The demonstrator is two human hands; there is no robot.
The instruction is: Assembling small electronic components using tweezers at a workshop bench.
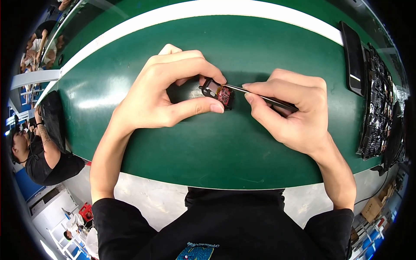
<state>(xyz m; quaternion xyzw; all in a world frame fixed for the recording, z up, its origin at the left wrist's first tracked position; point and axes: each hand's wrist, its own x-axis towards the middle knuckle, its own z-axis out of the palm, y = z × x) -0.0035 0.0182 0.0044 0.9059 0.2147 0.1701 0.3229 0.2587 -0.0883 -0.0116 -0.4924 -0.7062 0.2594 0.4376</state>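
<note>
A small black electronic device (211, 89), its casing open on a red circuit board and a grey part, is pinched between the thumb and index finger of my left hand (167, 89). Closed round a pair of slim metal tweezers (277, 102) is my right hand (299, 106), to the right of the device. The tweezers' tips reach the device's upper right edge, close to my left index fingertip. Whether the tips grip anything there is too small to tell.
The green tabletop (208, 151) lies beneath my hands. A black phone-like slab (353, 58) is at the right, beside stacked black trays (377, 104) of small parts. A white strip (225, 8) borders the far side. Another person (43, 151) sits at the left.
</note>
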